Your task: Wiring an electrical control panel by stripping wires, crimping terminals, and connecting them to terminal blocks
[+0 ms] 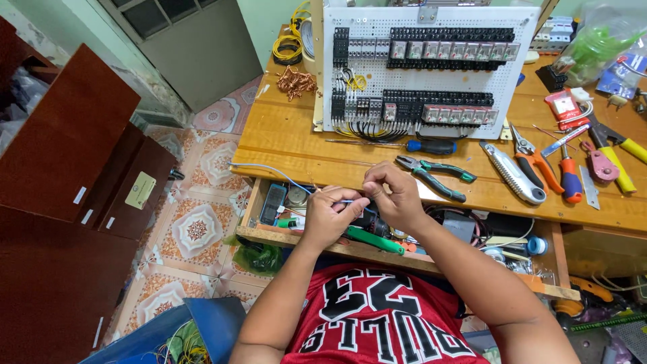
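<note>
My left hand and my right hand meet just in front of the wooden workbench. Both pinch a thin blue wire that trails left over the bench edge. The fingertips of both hands close on the wire's end between them. Below the hands an open drawer holds small parts and a green-handled tool. A white perforated panel carrying rows of black relays and terminal blocks stands upright at the back of the bench.
Green-handled pliers, a blue screwdriver, a utility knife, orange snips and more hand tools lie right of my hands. Yellow wire coils and copper scraps sit back left. A dark cabinet stands left.
</note>
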